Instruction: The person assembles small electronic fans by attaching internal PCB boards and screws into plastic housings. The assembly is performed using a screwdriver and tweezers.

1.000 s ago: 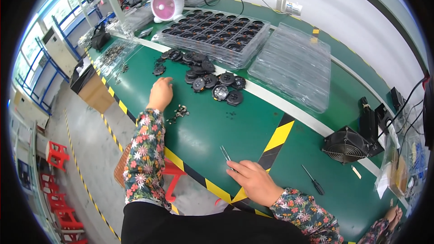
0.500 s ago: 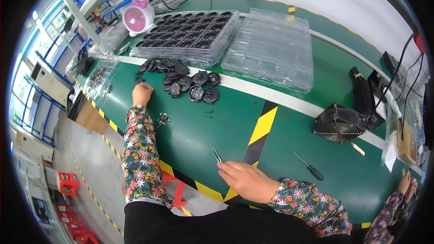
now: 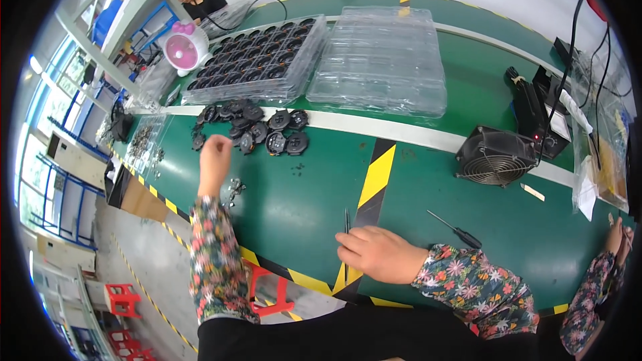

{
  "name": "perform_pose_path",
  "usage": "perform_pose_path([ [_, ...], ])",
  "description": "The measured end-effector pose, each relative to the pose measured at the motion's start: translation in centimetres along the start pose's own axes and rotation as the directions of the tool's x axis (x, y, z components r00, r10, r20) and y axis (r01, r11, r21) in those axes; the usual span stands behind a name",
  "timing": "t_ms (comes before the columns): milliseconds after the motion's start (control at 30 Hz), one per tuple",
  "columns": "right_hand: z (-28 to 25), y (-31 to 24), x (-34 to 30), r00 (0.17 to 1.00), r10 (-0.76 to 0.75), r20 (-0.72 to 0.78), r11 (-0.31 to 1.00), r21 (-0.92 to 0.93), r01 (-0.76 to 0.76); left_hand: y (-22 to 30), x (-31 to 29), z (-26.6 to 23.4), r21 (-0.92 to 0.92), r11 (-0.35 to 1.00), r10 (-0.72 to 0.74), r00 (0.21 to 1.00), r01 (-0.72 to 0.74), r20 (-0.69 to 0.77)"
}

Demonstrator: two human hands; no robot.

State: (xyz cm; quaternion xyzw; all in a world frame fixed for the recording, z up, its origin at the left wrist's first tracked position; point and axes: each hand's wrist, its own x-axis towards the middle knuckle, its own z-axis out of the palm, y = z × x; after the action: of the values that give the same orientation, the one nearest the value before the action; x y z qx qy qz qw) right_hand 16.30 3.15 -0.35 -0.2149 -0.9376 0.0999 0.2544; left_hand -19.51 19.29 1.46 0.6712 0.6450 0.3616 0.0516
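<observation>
My left hand (image 3: 215, 160) is raised just in front of the pile of round black plastic housings (image 3: 246, 120), its fingers pinched together. Whatever may be between those fingertips is hidden. Near the front edge of the green bench, my right hand (image 3: 380, 254) grips a slim pair of tweezers (image 3: 347, 219), the tips pointing away from me. Small metal pieces (image 3: 235, 189) lie in a heap by my left wrist. A few tiny black bits (image 3: 297, 169) are scattered in front of the housings.
A clear tray (image 3: 257, 60) filled with black round parts stands at the back, beside stacked clear trays (image 3: 381, 60). On the right are a screwdriver (image 3: 458, 230), a black fan (image 3: 496, 156) and a blade (image 3: 532, 192). Another person's hands (image 3: 616, 237) show at far right.
My left hand has come up and back toward me from the tabletop beside the pile. The tweezers in my right hand have swung from slanting left to pointing straight ahead. The view has shifted slightly.
</observation>
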Motion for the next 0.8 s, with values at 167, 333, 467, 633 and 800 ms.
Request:
perform_pose_path([
  [167, -1.0, 1.7, -0.4, 0.918, 0.228, -0.325, 0.962, 0.223, -0.16, 13.4, -8.1, 2.7, -0.189, 0.883, 0.468, 0.847, -0.431, 0.253],
  [333, -1.7, 3.1, -0.5, 0.722, 0.587, -0.366, 0.744, 0.595, -0.304, 16.4, -10.0, 6.4, -0.229, 0.834, 0.552, 0.748, -0.502, 0.368],
  [467, -1.3, 3.9, -0.7, 0.663, 0.675, -0.325, 0.641, 0.703, -0.308, 16.0, -10.4, 6.5, -0.252, 0.852, 0.52, 0.797, -0.458, 0.309],
  [633, -1.3, 4.3, -0.7, 0.678, 0.686, -0.265, 0.587, 0.752, -0.3, 15.5, -10.7, 5.7, -0.289, 0.894, 0.426, 0.85, -0.342, 0.311],
  [800, -2.3, 6.1, -1.8, 0.716, 0.632, -0.296, 0.645, 0.713, -0.274, 15.3, -10.2, 5.9, -0.324, 0.851, 0.512, 0.79, -0.414, 0.336],
])
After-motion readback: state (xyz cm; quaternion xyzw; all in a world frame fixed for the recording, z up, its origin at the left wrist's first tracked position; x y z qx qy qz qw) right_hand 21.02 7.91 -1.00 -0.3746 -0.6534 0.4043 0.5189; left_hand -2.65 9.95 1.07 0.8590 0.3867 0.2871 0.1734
